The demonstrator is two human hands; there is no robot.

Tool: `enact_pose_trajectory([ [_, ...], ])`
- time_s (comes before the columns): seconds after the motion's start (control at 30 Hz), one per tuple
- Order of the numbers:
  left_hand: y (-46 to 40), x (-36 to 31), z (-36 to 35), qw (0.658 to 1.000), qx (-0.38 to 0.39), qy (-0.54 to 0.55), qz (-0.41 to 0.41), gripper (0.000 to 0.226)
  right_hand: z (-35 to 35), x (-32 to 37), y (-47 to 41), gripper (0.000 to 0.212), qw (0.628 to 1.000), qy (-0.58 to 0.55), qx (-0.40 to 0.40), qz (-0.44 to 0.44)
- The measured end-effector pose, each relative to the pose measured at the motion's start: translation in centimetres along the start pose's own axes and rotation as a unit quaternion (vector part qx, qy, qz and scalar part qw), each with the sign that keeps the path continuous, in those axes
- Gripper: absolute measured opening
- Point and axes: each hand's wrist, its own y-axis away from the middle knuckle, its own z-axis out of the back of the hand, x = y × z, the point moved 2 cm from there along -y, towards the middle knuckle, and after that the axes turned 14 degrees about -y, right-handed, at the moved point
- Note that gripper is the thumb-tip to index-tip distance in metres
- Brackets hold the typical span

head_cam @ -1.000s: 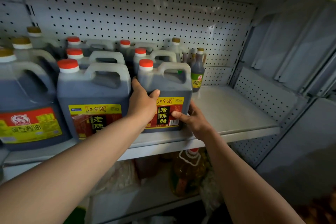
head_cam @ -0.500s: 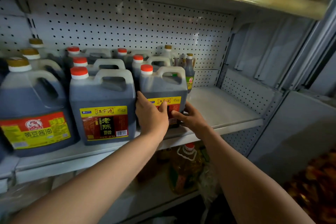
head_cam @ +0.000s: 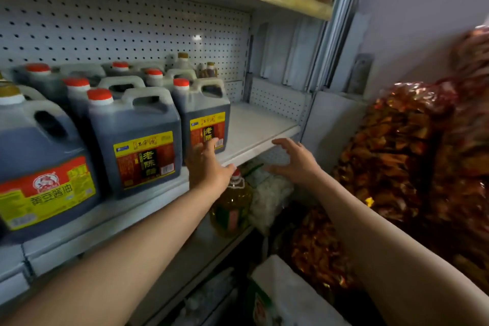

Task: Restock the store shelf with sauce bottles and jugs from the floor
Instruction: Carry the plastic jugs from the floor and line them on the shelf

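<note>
Pegboard-backed shelf carries the vinegar jug at its row's right end. Left hand and right hand hang released, fingers spread, holding nothing. Placement looks finished; next, fetch another jug from the floor.

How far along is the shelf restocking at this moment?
Done: red-capped jugs stand in rows on the shelf, the rightmost front jug among them. In hand: nothing; the left hand and right hand are open, off the jug. Left: bare shelf space at right.
</note>
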Motion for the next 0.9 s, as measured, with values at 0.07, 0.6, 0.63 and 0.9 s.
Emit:
enact_pose_trajectory([
  [0.07, 2.4, 0.1, 0.5, 0.999, 0.033, 0.011, -0.025, 0.07, 1.0, -0.4, 4.3, 0.078, 0.999, 0.03, -0.021, -0.033],
  [0.6, 26.5, -5.6, -1.6, 0.944, 0.24, 0.064, -0.217, 0.063, 8.8, 1.7, 39.1, 0.078, 0.953, 0.119, -0.147, -0.238],
  [0.63, 27.9, -6.3, -1.5, 0.941, 0.244, 0.063, -0.227, 0.063, 9.5, 2.0, 41.0, 0.078, 0.95, 0.12, -0.154, -0.244],
  [0.9, 43.5, -13.5, 0.5, 0.915, 0.269, 0.084, -0.29, 0.064, 16.3, 3.3, 59.9, 0.074, 0.92, 0.127, -0.216, -0.3],
])
